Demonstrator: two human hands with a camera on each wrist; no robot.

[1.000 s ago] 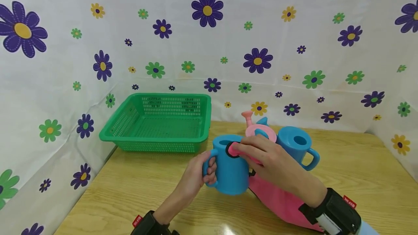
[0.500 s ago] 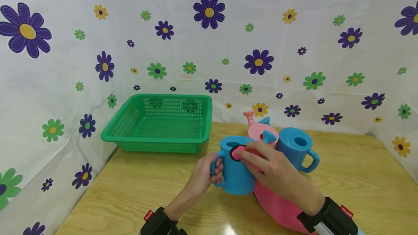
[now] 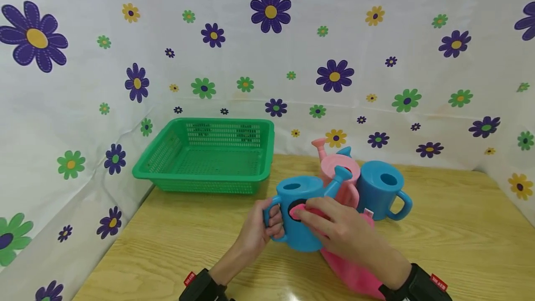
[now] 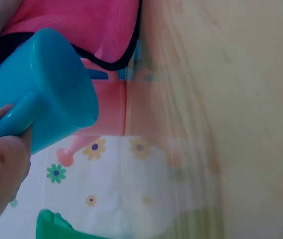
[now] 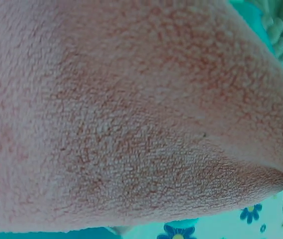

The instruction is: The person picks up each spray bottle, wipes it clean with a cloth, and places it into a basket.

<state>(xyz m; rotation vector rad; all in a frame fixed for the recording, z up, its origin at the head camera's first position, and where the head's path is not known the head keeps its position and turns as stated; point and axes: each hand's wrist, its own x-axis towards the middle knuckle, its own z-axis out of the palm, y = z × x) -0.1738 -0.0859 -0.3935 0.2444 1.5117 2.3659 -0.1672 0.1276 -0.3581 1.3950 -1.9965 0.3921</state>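
A blue toy watering can (image 3: 304, 238) is held above the table by my left hand (image 3: 256, 229), whose fingers curl round its handle. Its spout points right. My right hand (image 3: 349, 231) pinches a pink plush cloth (image 3: 353, 271) with black edging and presses a bunched corner against the can's side. The rest of the cloth hangs below that hand. In the left wrist view, the can's smooth base (image 4: 64, 79) faces the camera, beside the draped cloth (image 4: 86, 20). Cloth pile (image 5: 121, 114) fills most of the right wrist view, hiding the right fingers there.
Behind the hands stand a pink watering can (image 3: 339, 164) and a second blue watering can (image 3: 378, 194). A green perforated basket (image 3: 205, 186) sits at the back left of the wooden table (image 3: 167, 245). Flowered fabric (image 3: 234, 64) hangs behind.
The blue watering can has turned in my left hand's grip, bringing its spout into full view on the right. My right hand and the cloth have shifted slightly lower on its side.
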